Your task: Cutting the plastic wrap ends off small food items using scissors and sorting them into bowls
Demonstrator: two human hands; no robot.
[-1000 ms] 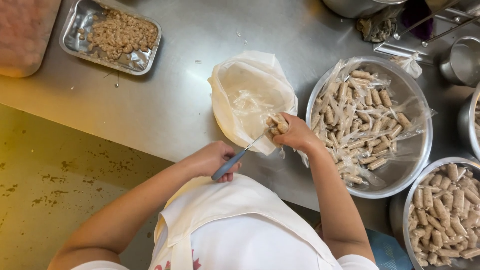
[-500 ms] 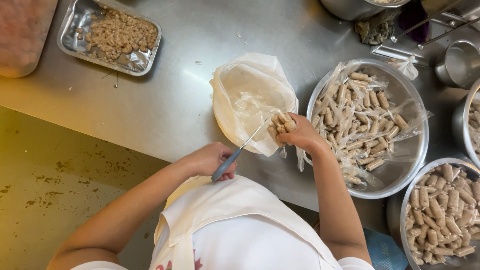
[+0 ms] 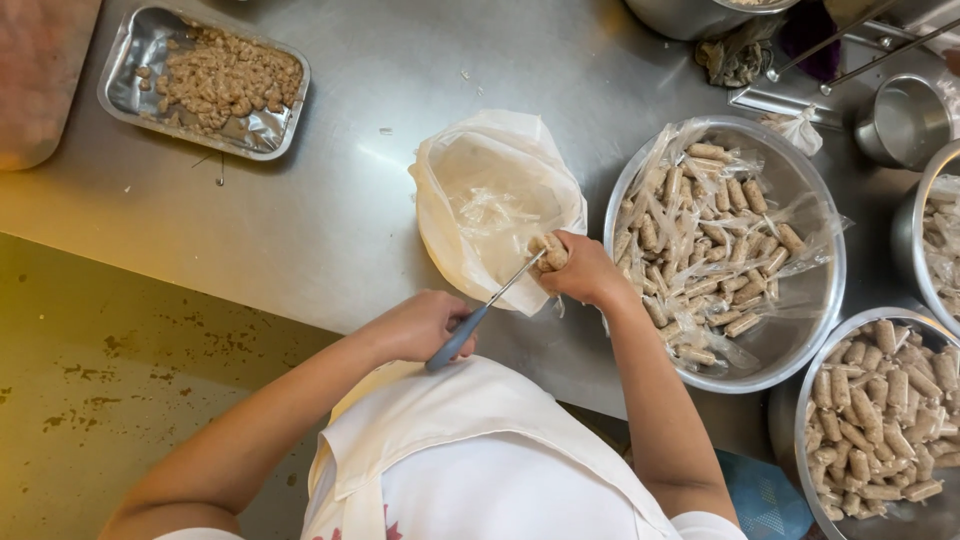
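A brushed stainless-steel worktable (image 3: 360, 230) fills the upper part of the head view, its sheen dulled by smears and a few crumbs, and below its front edge lies a worn, stained yellowish-green floor (image 3: 110, 400). The person, in a white apron, stands at that edge. The left hand (image 3: 425, 325) is wrapped around the grey-blue handle of a slim metal-bladed knife (image 3: 485, 312), whose tip reaches the small brown sausage-like roll (image 3: 550, 252) gripped in the closed fingers of the right hand (image 3: 585, 272). That roll sits at the near right rim of a crumpled translucent plastic bag (image 3: 490, 200) lying open on the table, just left of a wide round steel bowl (image 3: 820, 320) lined with clear plastic and heaped with similar brown rolls. A second round steel bowl (image 3: 810, 420) of bare rolls stands at the lower right, partly out of frame. At the far left a rectangular foil tray (image 3: 125, 90) holds crumbly beige chopped pieces, beside a pinkish slab (image 3: 35, 70) at the corner. Along the top right are a small steel cup (image 3: 905, 120), a rumpled dark rag (image 3: 735, 60) and thin metal rods (image 3: 840, 45).
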